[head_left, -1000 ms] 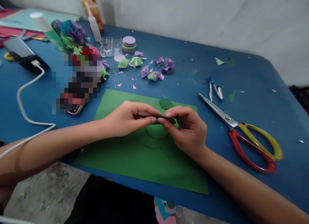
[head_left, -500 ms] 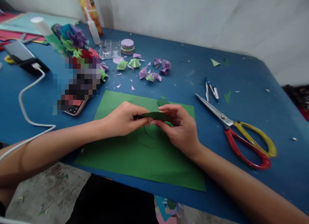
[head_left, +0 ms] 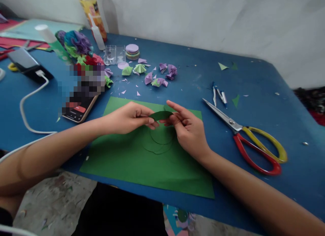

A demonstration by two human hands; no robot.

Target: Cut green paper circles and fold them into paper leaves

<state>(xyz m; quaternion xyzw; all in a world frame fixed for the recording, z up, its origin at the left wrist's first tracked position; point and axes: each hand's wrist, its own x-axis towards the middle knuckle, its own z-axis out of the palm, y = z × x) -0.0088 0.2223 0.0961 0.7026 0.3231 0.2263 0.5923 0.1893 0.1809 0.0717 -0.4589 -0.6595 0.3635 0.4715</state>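
Observation:
Between both hands is a small dark green paper piece [head_left: 161, 115], curved along its upper edge. My left hand [head_left: 129, 118] pinches its left end between thumb and fingers. The right end is pinched by my right hand [head_left: 189, 129], whose index finger points up and away. Both hands are above a large green sheet [head_left: 147, 171] lying on the blue table. Thin curved outlines of round green paper [head_left: 161, 136] show on the sheet just below the hands.
Large scissors [head_left: 238, 127] with red and yellow handles lie at the right, beside a compass [head_left: 218, 95]. Behind the sheet are folded purple and green papers [head_left: 157, 81] and stacked paper circles [head_left: 132, 51]. A phone [head_left: 82, 107] and white cable [head_left: 25, 110] sit left.
The green piece now shows more of its face between the hands. My right index finger has lifted and straightened, and the fingertips of the two hands have moved apart. The view has shifted slightly.

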